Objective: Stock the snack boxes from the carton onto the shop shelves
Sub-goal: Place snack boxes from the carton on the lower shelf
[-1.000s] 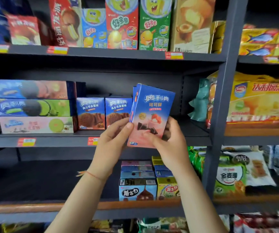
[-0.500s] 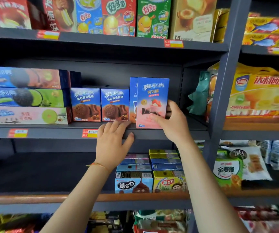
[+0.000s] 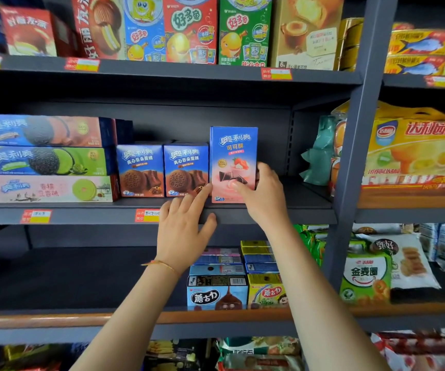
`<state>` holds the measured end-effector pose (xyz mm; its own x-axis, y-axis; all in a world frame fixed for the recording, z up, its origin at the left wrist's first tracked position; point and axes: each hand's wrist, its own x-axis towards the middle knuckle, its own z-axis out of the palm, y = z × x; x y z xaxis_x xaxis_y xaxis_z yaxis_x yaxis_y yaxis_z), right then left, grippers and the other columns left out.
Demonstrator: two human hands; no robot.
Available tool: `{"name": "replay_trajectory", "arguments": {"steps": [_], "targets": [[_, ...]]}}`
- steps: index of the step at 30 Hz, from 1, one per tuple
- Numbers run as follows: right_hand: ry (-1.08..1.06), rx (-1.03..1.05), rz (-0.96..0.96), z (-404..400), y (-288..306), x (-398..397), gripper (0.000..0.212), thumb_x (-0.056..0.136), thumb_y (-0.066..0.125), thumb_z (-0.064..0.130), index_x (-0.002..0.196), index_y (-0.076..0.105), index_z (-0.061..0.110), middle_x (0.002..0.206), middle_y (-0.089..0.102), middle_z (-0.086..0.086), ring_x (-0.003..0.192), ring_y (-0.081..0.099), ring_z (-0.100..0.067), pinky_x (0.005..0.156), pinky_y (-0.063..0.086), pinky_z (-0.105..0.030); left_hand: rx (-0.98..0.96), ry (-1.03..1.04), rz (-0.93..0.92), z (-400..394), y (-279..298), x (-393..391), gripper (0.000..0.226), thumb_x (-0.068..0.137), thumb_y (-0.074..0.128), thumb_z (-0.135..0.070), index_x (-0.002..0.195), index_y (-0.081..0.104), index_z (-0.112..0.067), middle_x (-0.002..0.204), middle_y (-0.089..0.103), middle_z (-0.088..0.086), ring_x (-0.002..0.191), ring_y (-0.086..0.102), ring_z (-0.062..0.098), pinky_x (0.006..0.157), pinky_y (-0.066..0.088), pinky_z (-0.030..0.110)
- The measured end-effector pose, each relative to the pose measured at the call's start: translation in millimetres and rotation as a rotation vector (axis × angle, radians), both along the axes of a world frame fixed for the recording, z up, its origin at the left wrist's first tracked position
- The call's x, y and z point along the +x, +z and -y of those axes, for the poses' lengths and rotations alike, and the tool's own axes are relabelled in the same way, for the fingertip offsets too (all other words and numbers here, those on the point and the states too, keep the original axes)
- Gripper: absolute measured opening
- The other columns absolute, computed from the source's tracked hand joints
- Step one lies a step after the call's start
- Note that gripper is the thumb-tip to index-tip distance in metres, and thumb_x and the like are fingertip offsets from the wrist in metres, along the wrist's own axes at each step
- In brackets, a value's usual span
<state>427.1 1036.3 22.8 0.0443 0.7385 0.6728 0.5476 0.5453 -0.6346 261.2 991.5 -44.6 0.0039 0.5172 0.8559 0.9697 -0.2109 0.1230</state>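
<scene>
A tall blue and pink snack box with a strawberry picture stands upright on the middle shelf, right beside two shorter blue cookie boxes. My right hand holds the tall box at its lower right, thumb on the front and fingers round the side. My left hand lies flat with straight fingers on the shelf's front edge, fingertips touching the box's lower left corner. The carton is out of view.
Long cookie boxes are stacked at the shelf's left. Bare shelf space lies right of the tall box up to the grey upright post. Small boxes sit on the shelf below, with bare space to their left. Bagged goods fill the right bay.
The box went from held tilted in both hands to standing on the shelf, then slid back against the cookie boxes. My left hand let go and dropped to the shelf edge.
</scene>
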Motion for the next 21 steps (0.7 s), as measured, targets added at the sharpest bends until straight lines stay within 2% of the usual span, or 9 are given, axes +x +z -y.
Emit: {"name": "replay_trajectory", "arguments": {"steps": [3,12,17,21], "targets": [[-0.016,0.000,0.004,-3,0,-5,0.046,0.088,0.072,0.034,0.123,0.052,0.013,0.121,0.058,-0.004,0.108,0.057,-0.018,0.073,0.042,-0.024,0.008,0.006,-0.008,0,-1,-1,0.058,0.094,0.037,-0.045,0.147,0.046,-0.024,0.105,0.063,0.000,0.095,0.056,0.024,0.096,0.042,0.044],[-0.058,-0.018,0.054,-9,4,-15,0.049,0.092,0.068,0.033,0.130,0.047,0.012,0.128,0.052,-0.007,0.113,0.056,-0.019,0.071,0.041,-0.020,0.021,0.004,-0.015,-1,-1,-1,0.056,0.094,0.038,-0.044,0.144,0.050,-0.021,0.105,0.063,0.000,0.094,0.056,0.024,0.093,0.043,0.042],[-0.070,-0.030,0.049,-16,3,-17,0.047,0.092,0.067,0.034,0.129,0.047,0.012,0.128,0.054,-0.006,0.114,0.057,-0.020,0.073,0.046,-0.025,0.016,0.012,-0.019,0,0,0,0.056,0.094,0.037,-0.044,0.143,0.050,-0.021,0.105,0.062,0.000,0.093,0.056,0.023,0.092,0.043,0.043],[-0.063,-0.047,0.026,-19,1,-18,0.053,0.091,0.069,0.036,0.132,0.044,0.012,0.128,0.055,-0.007,0.113,0.059,-0.021,0.074,0.052,-0.029,-0.044,0.015,-0.009,0,0,-1,0.057,0.094,0.034,-0.046,0.143,0.051,-0.023,0.112,0.061,-0.001,0.101,0.054,0.022,0.099,0.037,0.041]]}}
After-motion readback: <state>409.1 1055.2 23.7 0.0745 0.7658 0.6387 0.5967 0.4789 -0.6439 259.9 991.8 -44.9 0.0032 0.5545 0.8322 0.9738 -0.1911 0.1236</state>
